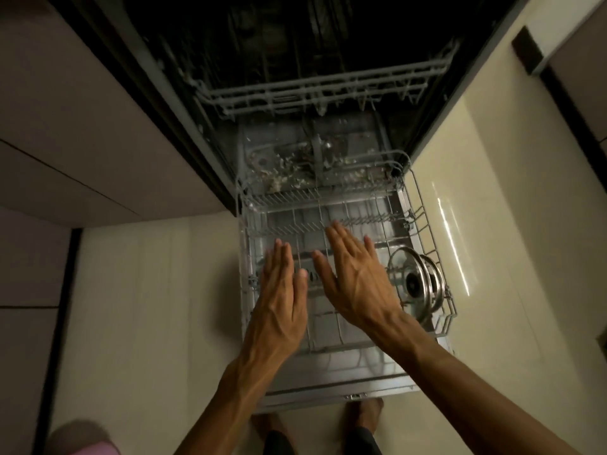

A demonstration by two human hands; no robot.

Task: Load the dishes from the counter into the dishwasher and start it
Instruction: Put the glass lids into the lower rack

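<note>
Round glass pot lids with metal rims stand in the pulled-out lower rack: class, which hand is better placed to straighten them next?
Probably the right hand. It hovers open right beside the round glass pot lids at the wire rack's right side; the left hand, also empty, is farther away, over the left half.

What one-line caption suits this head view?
Both open hands, left hand and right hand, hover above the pulled-out lower rack holding two glass lids.

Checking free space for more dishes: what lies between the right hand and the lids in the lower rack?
Head view: only bare rack wires between the right hand and the lids.
</note>
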